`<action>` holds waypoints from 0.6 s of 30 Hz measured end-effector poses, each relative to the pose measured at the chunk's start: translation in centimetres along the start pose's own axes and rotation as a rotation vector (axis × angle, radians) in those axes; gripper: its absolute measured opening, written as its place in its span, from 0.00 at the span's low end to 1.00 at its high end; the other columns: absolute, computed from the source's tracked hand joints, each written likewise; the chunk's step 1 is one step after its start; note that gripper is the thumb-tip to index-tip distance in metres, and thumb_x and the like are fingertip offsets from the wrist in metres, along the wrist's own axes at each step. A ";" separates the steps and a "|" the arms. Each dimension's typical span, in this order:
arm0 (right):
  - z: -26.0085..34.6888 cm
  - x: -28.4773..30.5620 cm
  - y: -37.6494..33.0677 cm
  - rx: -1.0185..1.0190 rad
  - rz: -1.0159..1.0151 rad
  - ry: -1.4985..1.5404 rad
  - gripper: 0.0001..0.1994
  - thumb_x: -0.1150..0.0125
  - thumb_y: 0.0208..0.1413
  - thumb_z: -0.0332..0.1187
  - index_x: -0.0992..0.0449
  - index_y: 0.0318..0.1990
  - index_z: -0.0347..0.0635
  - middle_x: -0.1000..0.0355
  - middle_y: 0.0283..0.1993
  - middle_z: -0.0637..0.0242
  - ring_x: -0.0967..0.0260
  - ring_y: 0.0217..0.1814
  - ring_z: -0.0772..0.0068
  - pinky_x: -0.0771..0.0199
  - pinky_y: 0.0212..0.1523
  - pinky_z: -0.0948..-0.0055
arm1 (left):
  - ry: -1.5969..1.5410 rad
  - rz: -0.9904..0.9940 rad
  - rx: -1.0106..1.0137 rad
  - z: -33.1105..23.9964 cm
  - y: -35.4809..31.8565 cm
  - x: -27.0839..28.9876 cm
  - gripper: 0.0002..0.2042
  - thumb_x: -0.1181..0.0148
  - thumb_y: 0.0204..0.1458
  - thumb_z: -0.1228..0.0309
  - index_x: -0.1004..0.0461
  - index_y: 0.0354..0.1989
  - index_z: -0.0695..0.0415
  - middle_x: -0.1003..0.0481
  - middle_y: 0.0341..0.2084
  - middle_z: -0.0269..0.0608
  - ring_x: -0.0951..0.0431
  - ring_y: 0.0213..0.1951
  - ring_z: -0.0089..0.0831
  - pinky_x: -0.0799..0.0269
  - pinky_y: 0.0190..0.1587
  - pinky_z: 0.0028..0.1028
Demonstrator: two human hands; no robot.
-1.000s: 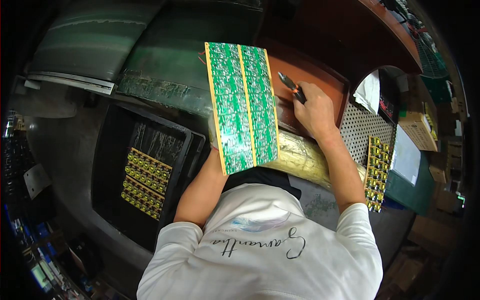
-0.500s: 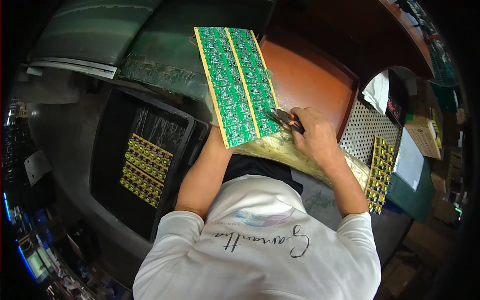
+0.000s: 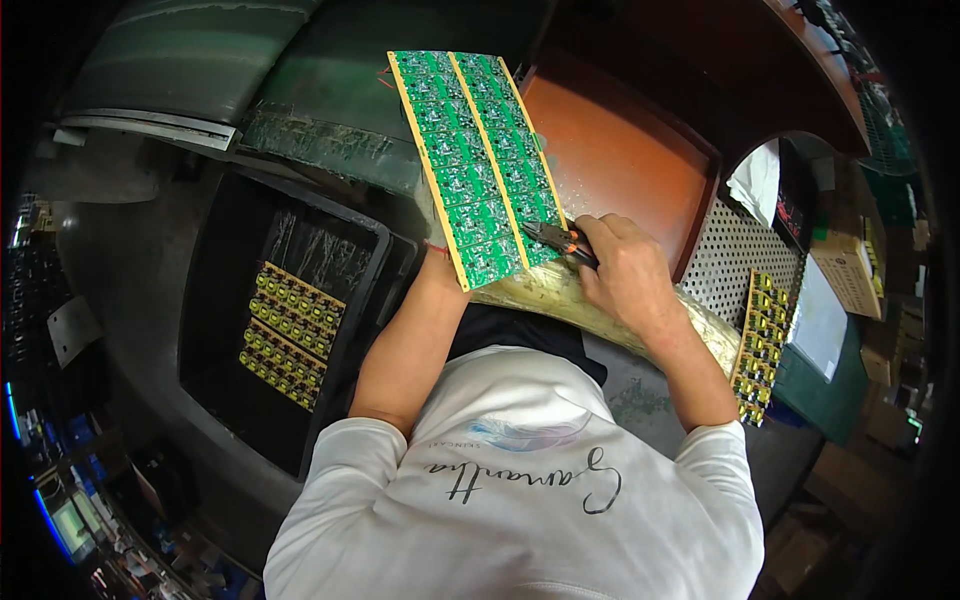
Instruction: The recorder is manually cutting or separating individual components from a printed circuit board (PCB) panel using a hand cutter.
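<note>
A large green circuit board panel (image 3: 455,155) with yellow-tan edge strips is held up in front of me, solder side showing. My left hand (image 3: 441,264) supports it from behind at the lower left. Only the wrist area shows; the fingers are hidden by the panel. In my right hand (image 3: 628,268) is a pair of cutting pliers (image 3: 576,245) with black and orange handles. The pliers' tips lie over the panel's lower right column, close to the middle strip. Whether the jaws are closed on a lead cannot be made out.
At left, a black bin (image 3: 335,212) holds a board panel with yellow components (image 3: 293,335). A similar panel (image 3: 760,348) lies at right by a perforated metal surface (image 3: 725,245). Beyond my hands is an orange-brown tray (image 3: 625,150). A clear plastic-wrapped roll (image 3: 560,295) runs below the panel.
The plier tips have moved left and slightly down, from near the panel's right edge toward its middle strip. The panel's lower end has shifted a little right and up.
</note>
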State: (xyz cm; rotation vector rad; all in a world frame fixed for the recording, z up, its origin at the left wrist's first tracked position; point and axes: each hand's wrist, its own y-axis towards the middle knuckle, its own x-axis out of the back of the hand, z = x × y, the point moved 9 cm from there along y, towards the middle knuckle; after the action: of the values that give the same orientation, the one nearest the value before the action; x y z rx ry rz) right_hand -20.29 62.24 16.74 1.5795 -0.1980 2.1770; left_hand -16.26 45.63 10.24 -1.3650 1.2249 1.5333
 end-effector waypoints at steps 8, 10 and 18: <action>1.0 0.9 0.0 0.034 -0.045 0.018 0.18 0.30 0.47 0.24 0.19 0.49 0.37 0.23 0.38 0.51 0.22 0.43 0.42 0.20 0.46 0.46 | 0.091 -0.028 -0.032 -0.3 -0.7 -1.2 0.35 0.45 0.71 0.40 0.29 0.76 0.52 0.18 0.62 0.56 0.14 0.59 0.51 0.12 0.58 0.54; 0.6 0.4 -0.2 -0.007 0.027 0.010 0.25 0.26 0.46 0.22 0.19 0.56 0.37 0.22 0.42 0.50 0.21 0.47 0.41 0.18 0.50 0.48 | 0.106 -0.051 -0.005 -0.2 -0.8 -1.3 0.35 0.45 0.71 0.40 0.29 0.76 0.52 0.18 0.61 0.55 0.14 0.59 0.50 0.12 0.58 0.54; 1.1 0.0 -1.1 -0.009 0.077 0.023 0.24 0.25 0.46 0.24 0.19 0.54 0.39 0.22 0.41 0.52 0.20 0.45 0.42 0.18 0.48 0.48 | 0.055 -0.095 -0.062 -0.1 -0.8 -1.4 0.34 0.45 0.71 0.39 0.28 0.75 0.51 0.18 0.60 0.54 0.14 0.58 0.48 0.13 0.59 0.52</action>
State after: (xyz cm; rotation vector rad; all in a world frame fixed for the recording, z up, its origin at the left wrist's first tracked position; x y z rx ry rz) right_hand -18.91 62.78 16.92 1.5649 -0.2655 2.2484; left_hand -15.22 45.85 11.43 -1.4935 1.1372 1.4866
